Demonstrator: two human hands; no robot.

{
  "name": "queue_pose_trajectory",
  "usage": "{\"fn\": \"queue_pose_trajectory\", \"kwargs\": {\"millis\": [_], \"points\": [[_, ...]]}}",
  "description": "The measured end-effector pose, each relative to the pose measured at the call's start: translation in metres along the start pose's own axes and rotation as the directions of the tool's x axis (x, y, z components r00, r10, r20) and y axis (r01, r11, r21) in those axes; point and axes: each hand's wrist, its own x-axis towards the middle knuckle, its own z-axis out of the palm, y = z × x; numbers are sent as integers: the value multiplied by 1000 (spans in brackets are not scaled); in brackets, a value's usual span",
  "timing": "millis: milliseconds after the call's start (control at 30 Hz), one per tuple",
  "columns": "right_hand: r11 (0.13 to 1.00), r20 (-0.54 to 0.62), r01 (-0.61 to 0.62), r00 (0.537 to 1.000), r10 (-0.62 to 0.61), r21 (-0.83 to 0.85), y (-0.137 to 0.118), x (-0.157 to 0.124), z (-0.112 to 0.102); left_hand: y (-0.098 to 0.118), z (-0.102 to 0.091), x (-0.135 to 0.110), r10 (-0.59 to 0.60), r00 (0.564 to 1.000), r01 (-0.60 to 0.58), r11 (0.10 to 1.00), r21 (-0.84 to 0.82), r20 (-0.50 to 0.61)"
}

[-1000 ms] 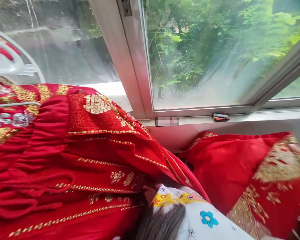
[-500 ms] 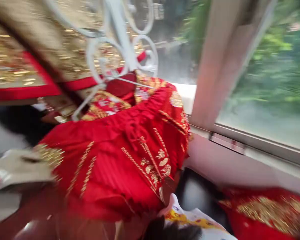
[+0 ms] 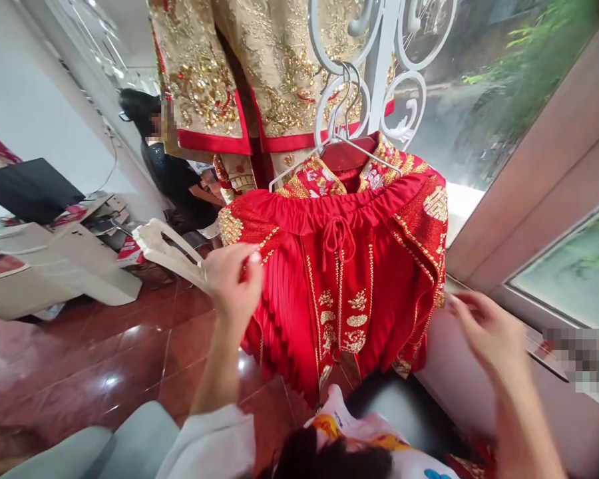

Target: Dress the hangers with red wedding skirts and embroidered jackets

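Note:
A red skirt (image 3: 289, 299) with a gathered waistband, tied cord, pleats and gold embroidery hangs in front of a red embroidered jacket (image 3: 324, 179). Thin metal hangers (image 3: 347, 100) carry the garments from a white scrollwork stand (image 3: 387, 53). My left hand (image 3: 232, 283) is at the left side of the garments, fingers curled in and thumb raised. At the opposite side, my right hand (image 3: 486, 326) has its fingertips bent together by the jacket's edge. Whether either hand grips fabric is hard to make out.
Behind hangs a gold beaded garment (image 3: 289, 60) with red trim. A pale chair-like frame (image 3: 164, 249) stands close to my left arm. A window frame (image 3: 519, 179) borders the right. Farther back are a person in black (image 3: 167, 166) and a desk with a monitor (image 3: 30, 189).
My view has swung and steadied, so the garments now appear farther right. Both my hands have come into view at their sides. The skirt hangs straighter.

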Motion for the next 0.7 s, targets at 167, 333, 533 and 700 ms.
{"fn": "queue_pose_trajectory", "kwargs": {"millis": [167,333,533,700], "points": [[972,166,113,975,-148,208,-98,57,73,91,39,17,-207,832,174,978,112,514],[967,101,103,986,-129,234,-114,64,102,100,65,-6,-318,629,227,948,223,710],[941,-160,249,963,-216,228,-96,73,81,93,56,-76,-395,200,163,916,367,897],[779,-221,588,807,-548,218,-94,95,75,89,48,-147,-470,-189,75,869,490,862]]}}
